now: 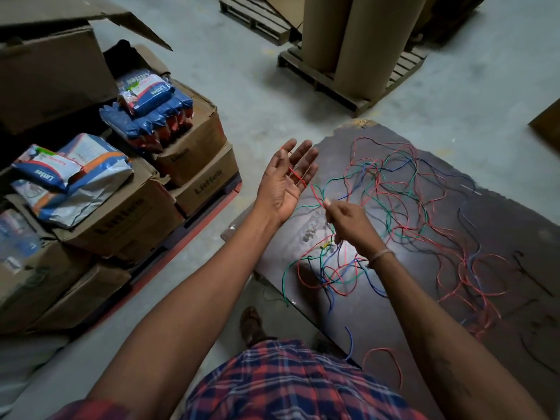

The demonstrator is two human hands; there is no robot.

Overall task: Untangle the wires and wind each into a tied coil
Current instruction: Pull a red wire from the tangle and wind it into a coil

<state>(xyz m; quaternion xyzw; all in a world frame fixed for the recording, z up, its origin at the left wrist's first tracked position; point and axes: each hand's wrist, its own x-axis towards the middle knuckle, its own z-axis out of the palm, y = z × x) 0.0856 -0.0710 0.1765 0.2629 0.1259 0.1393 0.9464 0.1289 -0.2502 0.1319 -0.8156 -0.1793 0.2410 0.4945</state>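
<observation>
Several cardboard boxes [127, 213] beside tangled wires [394, 213], left hand [283, 183] above.

The dark table [500, 225] runs off the right edge; the tangled wires [403, 207] overlap, so single strands perhaps cannot be traced.

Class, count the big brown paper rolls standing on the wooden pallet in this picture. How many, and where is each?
2. One paper roll stands at the pallet's left; the other stands touching it on the right. The frame's top edge crops both, and more may be hidden behind.
</observation>
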